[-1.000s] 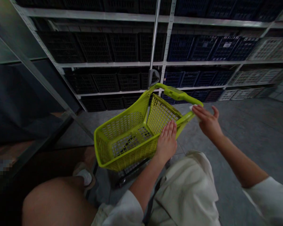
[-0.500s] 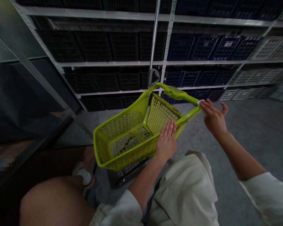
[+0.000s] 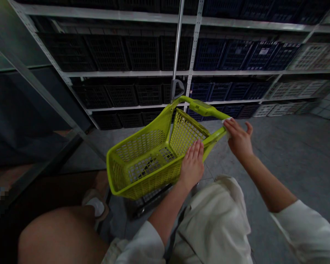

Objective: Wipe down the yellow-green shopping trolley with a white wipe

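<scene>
A yellow-green plastic shopping cart (image 3: 145, 185) with a latticed basket stands in front of me. My left hand (image 3: 192, 161) lies on the basket's near side rim, its fingers stretched out together and its thumb hidden. At the right end of the push handle (image 3: 218, 114), my right hand (image 3: 238, 138) presses a white cloth or tissue (image 3: 229, 134) against the bar. Its fingers bend over the cloth, which is mostly covered, and one finger sticks up. A grey grip with a tall metal pole (image 3: 178, 47) rises at the handle's far corner.
Behind the cart runs white metal shelving (image 3: 154, 73) with rows of black crates (image 3: 143, 53), blue crates (image 3: 238, 55) and white crates (image 3: 309, 55). A slanted metal post (image 3: 41, 82) is on the left. My knees frame the cart's near side, above the grey tiled floor (image 3: 286, 146).
My right hand has slid the cloth slightly left along the handle, around the corner. My left hand keeps its place on the rim. The whole view has shifted a little.
</scene>
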Demonstrator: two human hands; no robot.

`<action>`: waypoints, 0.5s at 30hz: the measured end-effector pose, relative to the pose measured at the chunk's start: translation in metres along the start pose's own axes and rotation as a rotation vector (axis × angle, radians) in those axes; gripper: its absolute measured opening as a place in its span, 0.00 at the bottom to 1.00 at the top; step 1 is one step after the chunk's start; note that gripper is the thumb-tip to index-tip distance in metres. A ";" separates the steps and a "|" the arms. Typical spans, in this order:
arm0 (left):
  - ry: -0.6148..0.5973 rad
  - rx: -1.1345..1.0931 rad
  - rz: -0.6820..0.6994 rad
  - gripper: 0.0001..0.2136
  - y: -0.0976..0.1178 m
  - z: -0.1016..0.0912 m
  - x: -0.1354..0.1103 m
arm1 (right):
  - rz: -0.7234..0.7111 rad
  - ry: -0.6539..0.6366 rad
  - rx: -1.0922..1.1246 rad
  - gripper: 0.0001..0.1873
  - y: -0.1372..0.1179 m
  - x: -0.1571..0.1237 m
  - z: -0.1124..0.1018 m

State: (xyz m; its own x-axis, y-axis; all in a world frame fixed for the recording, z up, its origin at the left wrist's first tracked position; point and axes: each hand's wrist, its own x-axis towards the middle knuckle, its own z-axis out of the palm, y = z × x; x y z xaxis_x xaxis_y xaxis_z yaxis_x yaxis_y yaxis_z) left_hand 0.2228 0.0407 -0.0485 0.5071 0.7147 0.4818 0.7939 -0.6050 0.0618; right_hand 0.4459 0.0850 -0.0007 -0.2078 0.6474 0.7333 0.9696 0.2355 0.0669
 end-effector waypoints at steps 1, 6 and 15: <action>0.003 0.000 -0.003 0.38 0.000 0.000 0.000 | -0.021 -0.009 0.010 0.37 -0.011 -0.004 0.002; 0.009 0.012 0.000 0.37 -0.001 0.000 -0.001 | -0.324 -0.138 0.104 0.36 -0.034 -0.016 0.001; 0.023 0.017 0.006 0.37 0.000 -0.002 -0.002 | -0.171 -0.091 0.054 0.33 -0.023 -0.004 0.005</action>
State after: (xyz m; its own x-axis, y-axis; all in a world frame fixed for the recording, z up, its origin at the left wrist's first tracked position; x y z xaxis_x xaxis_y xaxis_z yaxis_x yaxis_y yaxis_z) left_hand 0.2210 0.0385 -0.0476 0.5038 0.7030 0.5020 0.7967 -0.6027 0.0443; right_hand 0.4235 0.0802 -0.0085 -0.3819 0.6571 0.6499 0.9114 0.3844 0.1469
